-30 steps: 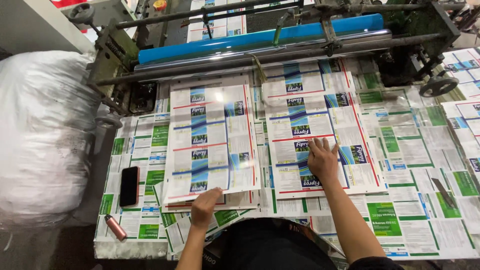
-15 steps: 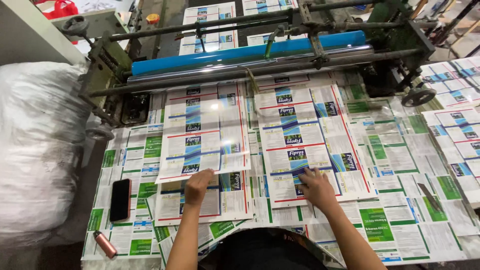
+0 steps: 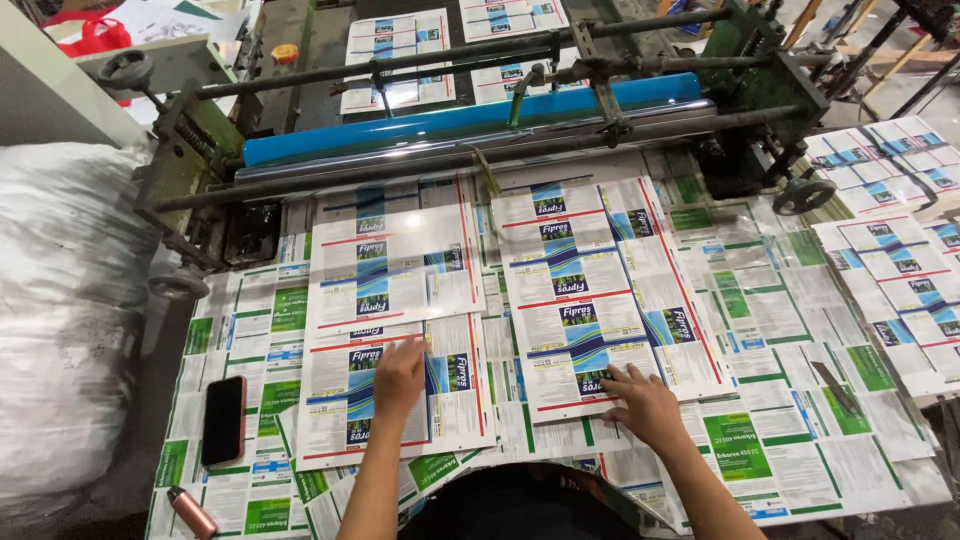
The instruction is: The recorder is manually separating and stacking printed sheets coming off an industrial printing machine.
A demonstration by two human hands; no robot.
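1. The left hand (image 3: 398, 378) is seen in the lower centre-left of the frame, laid palm down with the fingers loosely spread on a glossy printed sheet (image 3: 395, 395) with red border lines and blue-and-green label blocks. Nothing is gripped; the sheet is only pressed flat.

2. A second sheet of the same print (image 3: 395, 262) lies just above the first, overlapping its upper edge, in the centre-left of the frame.

3. The right hand (image 3: 645, 403) is seen in the lower centre-right, also flat and open, fingers spread wide on the lower edge of the right-hand stack of printed sheets (image 3: 600, 290). Nothing is clasped by it.

4. That stack reaches from the hand up toward the machine and lies slightly tilted, with its long red line running down to the right.

5. Both stacks rest on a work table (image 3: 800, 400) covered with green-and-white printed sheets under a clear film.

6. Across the upper part of the frame a machine is seen, with a blue roller (image 3: 470, 120) and a grey metal roller just below it.

7. A black phone (image 3: 223, 420) lies face up at the lower left of the table, and a small pink cylindrical object (image 3: 192, 512) lies near the bottom-left edge.

8. A large white plastic-wrapped bundle (image 3: 60, 310) fills the left side of the frame.
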